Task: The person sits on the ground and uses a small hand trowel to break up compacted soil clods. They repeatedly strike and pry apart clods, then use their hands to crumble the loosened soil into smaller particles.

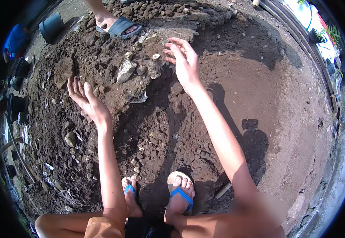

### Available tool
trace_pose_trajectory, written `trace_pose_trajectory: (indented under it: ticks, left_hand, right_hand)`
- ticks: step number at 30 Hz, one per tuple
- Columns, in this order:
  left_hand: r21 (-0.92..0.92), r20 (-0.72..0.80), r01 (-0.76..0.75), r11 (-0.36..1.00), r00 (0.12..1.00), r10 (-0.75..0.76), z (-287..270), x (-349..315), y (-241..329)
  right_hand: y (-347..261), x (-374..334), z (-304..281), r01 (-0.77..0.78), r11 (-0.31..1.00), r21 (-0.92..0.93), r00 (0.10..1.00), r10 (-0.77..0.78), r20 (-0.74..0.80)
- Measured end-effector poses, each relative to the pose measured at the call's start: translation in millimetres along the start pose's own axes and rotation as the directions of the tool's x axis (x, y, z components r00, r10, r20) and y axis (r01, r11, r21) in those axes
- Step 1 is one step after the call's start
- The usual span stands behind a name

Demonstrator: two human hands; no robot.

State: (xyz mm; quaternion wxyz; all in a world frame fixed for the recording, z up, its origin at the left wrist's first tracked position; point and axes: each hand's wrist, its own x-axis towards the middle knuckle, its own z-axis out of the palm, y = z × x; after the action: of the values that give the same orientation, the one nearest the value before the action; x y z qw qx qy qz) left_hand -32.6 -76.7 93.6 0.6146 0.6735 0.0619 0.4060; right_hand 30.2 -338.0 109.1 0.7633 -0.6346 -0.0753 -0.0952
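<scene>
My left hand (88, 102) is open, its fingers slightly curled and apart, beside a large brown clod (64, 72). Whether its fingertips touch the clod, I cannot tell. Farther to the right, my right hand (186, 65) is raised over the broken edge of the soil, palm turned inward and fingers spread, holding nothing. Soil marks the fingertips of both hands. Between them, a pale angular stone (126, 71) lies on the dirt with smaller stones around it.
Another person's foot in a grey sandal (120, 28) stands at the far side. Black pots (51, 27) line the left. My feet wear blue-strapped flip-flops (181, 194); a short stick (223, 190) lies nearby. Smooth bare soil (252, 95) spreads right, toward a concrete edge (331, 190).
</scene>
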Motion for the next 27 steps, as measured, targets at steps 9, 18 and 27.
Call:
trace_pose_trajectory:
  ticks: [9, 18, 27]
  left_hand:
    - [0.783, 0.466, -0.410, 0.467, 0.885, -0.005, -40.6, -35.8, -103.1]
    - [0.785, 0.462, -0.420, 0.455, 0.887, 0.020, -35.0, -30.9, -95.9]
    - [0.771, 0.449, -0.403, 0.493, 0.893, 0.030, -37.9, -29.8, -100.6]
  right_hand:
    - [178.1, -74.1, -82.8, -0.071, 0.326, -0.943, 0.897, 0.435, 0.083]
    - [168.5, -57.3, -60.0, 0.008, 0.300, -0.954, 0.868, 0.472, 0.156]
    - [171.6, -71.6, -43.2, 0.092, 0.322, -0.942, 0.773, 0.573, 0.271]
